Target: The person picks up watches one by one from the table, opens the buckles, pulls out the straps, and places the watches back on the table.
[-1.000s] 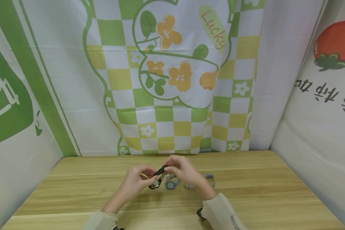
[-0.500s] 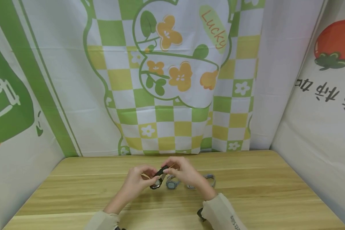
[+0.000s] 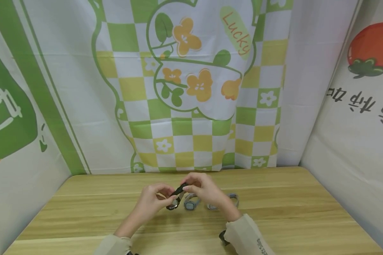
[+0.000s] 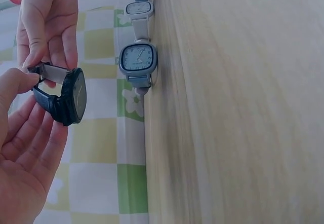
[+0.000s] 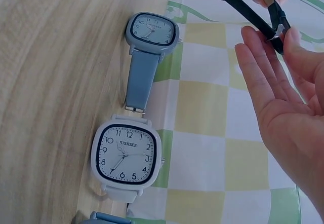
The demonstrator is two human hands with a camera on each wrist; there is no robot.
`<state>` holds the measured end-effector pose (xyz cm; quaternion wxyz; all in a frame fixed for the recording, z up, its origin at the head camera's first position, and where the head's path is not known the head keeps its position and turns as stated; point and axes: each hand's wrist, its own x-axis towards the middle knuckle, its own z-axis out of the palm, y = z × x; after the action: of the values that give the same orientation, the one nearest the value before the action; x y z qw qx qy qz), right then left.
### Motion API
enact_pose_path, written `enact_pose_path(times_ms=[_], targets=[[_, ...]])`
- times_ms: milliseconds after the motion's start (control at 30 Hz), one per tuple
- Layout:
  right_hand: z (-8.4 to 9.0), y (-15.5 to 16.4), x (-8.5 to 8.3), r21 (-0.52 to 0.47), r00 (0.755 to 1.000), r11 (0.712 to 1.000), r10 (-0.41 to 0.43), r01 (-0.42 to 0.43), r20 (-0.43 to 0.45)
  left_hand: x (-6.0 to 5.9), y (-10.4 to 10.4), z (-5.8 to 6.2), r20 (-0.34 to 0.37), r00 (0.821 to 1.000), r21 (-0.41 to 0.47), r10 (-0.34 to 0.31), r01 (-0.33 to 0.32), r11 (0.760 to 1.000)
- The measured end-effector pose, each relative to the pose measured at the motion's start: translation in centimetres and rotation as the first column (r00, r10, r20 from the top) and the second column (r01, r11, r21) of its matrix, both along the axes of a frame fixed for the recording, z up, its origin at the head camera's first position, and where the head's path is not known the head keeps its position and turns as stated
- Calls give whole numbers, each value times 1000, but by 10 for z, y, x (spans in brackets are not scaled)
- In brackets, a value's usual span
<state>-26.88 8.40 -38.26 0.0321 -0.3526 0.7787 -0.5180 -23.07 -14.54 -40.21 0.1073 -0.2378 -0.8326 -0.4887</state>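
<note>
**Black watch held between both hands, strap ends apart**

Mid-frame in the head view, both hands meet just above the table (image 3: pixel 274 198). Left hand (image 3: pixel 153 200) pinches the black watch (image 3: pixel 175 197) near its case, thumb and fingers curled on it; the left wrist view shows the thumb on the silver buckle end (image 4: pixel 53 72) with the round case (image 4: pixel 76 96) hanging edge-on. Right hand (image 3: pixel 202 189) pinches the other strap end (image 5: pixel 253 13) at the upper right of its wrist view, fingertip and thumb closed on the strap near a loop.

Watch is off the table, lifted between the hands, at the centre of the head frame.

Progress, judged from what shows: strap looks unfastened, with buckle in one hand and the free end in the other. Whether the strap tip has entered the buckle cannot be told; fingers cover the join. Fastening or unfastening appears partway, not finished.

On the table, just right of the hands: a blue watch (image 5: pixel 150 36), a white watch (image 5: pixel 126 155) beside it, and a third (image 3: pixel 231 199) further right, only partly visible. All lie flat, untouched. Printed cloth (image 3: pixel 191 88) hangs behind.
</note>
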Motion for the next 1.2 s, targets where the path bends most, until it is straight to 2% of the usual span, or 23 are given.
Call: enact_pose_path(times_ms=[300, 633, 800, 967, 1033, 1200], targets=[[0, -3, 2, 52, 1000, 998, -24, 24, 5, -1, -1, -3, -22, 1000, -10, -3, 3, 1000], [1, -2, 0, 62, 998, 998, -6, 10, -66, 0, -1, -3, -29, 1000, -2, -9, 8, 1000], [3, 0, 1, 53, 999, 998, -12, 13, -35, 0, 0, -2, -24, 1000, 4, -11, 11, 1000], [4, 2, 1, -2, 1000, 1000, -2, 2, 10, -1, 0, -2, -10, 1000, 12, -16, 17, 1000], [4, 3, 1, -9, 1000, 1000, -1, 1, 5, -1, 0, -2, -9, 1000, 14, -19, 19, 1000], [4, 1, 1, 48, 999, 999, -5, 7, -37, -1, -1, -3, -12, 1000, 11, -12, 13, 1000]])
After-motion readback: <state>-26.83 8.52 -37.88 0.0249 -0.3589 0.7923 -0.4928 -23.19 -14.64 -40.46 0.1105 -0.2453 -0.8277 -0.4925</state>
